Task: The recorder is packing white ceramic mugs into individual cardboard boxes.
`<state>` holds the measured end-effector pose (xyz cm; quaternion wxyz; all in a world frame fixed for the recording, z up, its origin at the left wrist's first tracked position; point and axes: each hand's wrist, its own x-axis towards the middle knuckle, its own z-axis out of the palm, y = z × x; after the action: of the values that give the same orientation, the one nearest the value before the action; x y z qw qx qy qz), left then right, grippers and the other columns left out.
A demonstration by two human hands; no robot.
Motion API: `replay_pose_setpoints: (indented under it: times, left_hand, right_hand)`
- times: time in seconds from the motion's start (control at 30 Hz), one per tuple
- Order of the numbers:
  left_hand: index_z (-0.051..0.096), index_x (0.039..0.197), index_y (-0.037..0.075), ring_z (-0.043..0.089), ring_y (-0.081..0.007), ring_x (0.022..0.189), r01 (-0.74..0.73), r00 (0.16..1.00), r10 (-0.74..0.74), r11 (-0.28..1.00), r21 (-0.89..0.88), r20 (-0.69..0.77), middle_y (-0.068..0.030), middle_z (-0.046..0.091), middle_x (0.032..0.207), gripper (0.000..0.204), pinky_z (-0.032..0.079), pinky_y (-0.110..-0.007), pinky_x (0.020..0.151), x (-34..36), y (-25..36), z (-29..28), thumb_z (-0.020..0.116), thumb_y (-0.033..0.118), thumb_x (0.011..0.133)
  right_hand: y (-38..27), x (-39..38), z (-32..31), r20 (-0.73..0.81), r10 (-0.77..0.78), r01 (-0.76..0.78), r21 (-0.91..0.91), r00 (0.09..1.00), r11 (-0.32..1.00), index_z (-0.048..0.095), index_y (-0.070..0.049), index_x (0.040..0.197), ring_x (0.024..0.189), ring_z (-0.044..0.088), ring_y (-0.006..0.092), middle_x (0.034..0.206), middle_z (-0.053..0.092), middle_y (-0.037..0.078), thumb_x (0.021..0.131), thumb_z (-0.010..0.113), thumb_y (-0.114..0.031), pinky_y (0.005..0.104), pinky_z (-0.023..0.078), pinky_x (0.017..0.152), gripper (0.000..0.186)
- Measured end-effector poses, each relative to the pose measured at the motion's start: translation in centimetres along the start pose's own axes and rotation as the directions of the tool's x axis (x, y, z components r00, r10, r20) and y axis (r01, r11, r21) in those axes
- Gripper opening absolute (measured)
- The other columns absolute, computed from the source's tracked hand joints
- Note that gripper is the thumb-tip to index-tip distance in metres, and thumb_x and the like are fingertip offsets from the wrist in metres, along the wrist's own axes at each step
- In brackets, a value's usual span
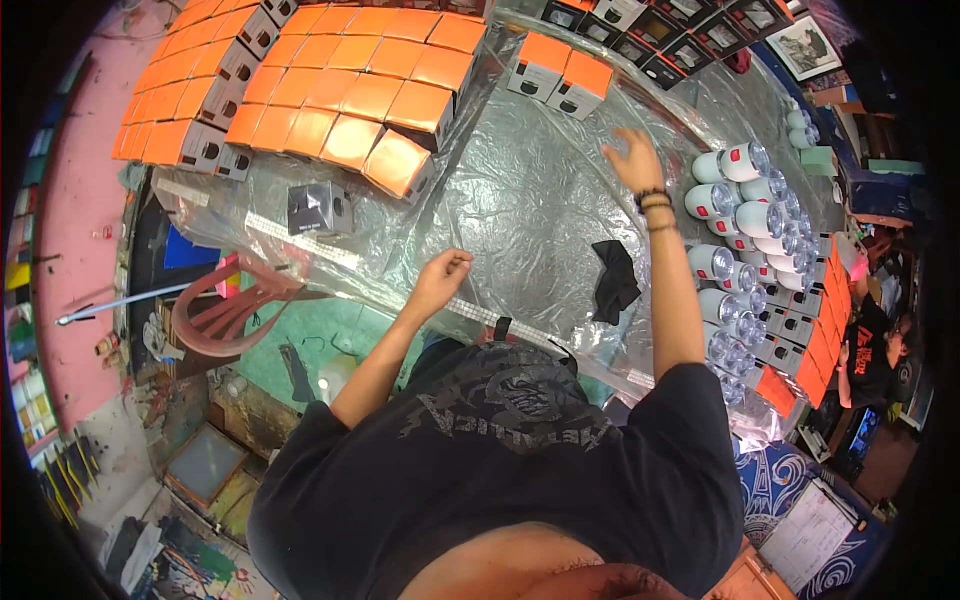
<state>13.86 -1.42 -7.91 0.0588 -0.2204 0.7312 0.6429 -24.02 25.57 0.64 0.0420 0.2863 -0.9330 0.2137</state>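
My right hand (634,160) reaches over the far part of the plastic-covered table (520,190), fingers apart and holding nothing. It is nearest to two orange-topped grey boxes (583,82) standing side by side, and does not touch them. My left hand (443,280) is over the table's near edge, with its fingers curled in and nothing seen in them. Between my arms, closer to the right forearm, lies a crumpled black cloth (614,280). A dark grey box (320,208) sits by itself to the left of my left hand.
Stacked orange-topped boxes (330,85) fill the far left. Several white tumblers with clear lids (708,200) stand right of my right forearm, with more boxes (800,325) beyond. Dark boxes (660,35) line the far edge. A reddish chair (235,310) is at the near left. Another person (872,350) is at the far right.
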Motion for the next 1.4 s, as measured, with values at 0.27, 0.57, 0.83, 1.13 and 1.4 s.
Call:
replay_pose_setpoints:
  times: [0.27,0.57,0.83,1.13,1.4]
  left_hand:
    - [0.070,0.121,0.002,0.063,-0.0109,0.086,-0.084,0.990,0.089,0.995,-0.051,0.106,-0.0023,0.071,0.097,0.021,0.053,-0.028,0.080,4.5,3.4,2.3,0.066,0.015,0.104]
    - [0.066,0.128,0.003,0.067,-0.0224,0.103,-0.255,0.960,0.240,0.963,0.092,0.146,-0.0117,0.068,0.119,0.034,0.054,-0.036,0.092,8.8,7.0,4.3,0.071,0.019,0.099]
    - [0.040,0.157,0.006,0.055,-0.0402,0.132,-0.596,0.782,0.621,0.715,0.365,0.061,-0.0223,0.049,0.150,0.093,0.047,-0.048,0.110,14.2,12.5,11.2,0.088,0.031,0.081]
    - [0.048,0.152,0.004,0.064,-0.0396,0.115,-0.600,0.775,0.632,0.734,0.317,0.005,-0.0201,0.066,0.131,0.083,0.052,-0.049,0.098,20.3,13.0,13.5,0.085,0.032,0.084]
    - [0.052,0.150,0.006,0.066,-0.0358,0.118,-0.598,0.790,0.610,0.740,0.308,0.070,-0.0168,0.069,0.122,0.081,0.051,-0.046,0.104,16.2,13.8,13.0,0.088,0.032,0.082]
  right_hand:
    - [-1.1,16.1,1.9,0.159,-0.086,0.108,-0.137,0.984,0.985,0.038,-0.016,0.162,0.154,0.036,0.0399,0.166,0.039,0.021,0.065,0.094,-0.026,0.0481,0.036,0.126,0.112]
    - [-0.5,12.2,-1.4,0.433,0.184,-0.111,-0.187,0.882,0.976,0.041,-0.015,0.160,0.131,0.062,0.0392,0.144,0.062,0.022,0.070,0.082,-0.062,0.0471,0.051,0.110,0.110]
    - [-6.7,4.9,-4.0,0.558,0.516,-0.336,-0.397,0.650,0.854,0.078,0.002,0.117,0.110,0.074,0.0404,0.108,0.077,0.027,0.077,0.039,-0.101,0.0477,0.056,0.096,0.116]
    - [-2.6,0.9,-3.9,0.276,0.508,-0.414,-0.334,0.816,0.847,0.070,0.001,0.127,0.111,0.072,0.0454,0.106,0.076,0.028,0.090,0.043,-0.088,0.0543,0.055,0.097,0.100]
    - [-3.3,-4.3,-3.1,0.226,0.139,-0.182,0.181,0.964,0.966,0.044,-0.004,0.157,0.136,0.055,0.0470,0.141,0.058,0.034,0.077,0.086,-0.063,0.0501,0.048,0.111,0.108]
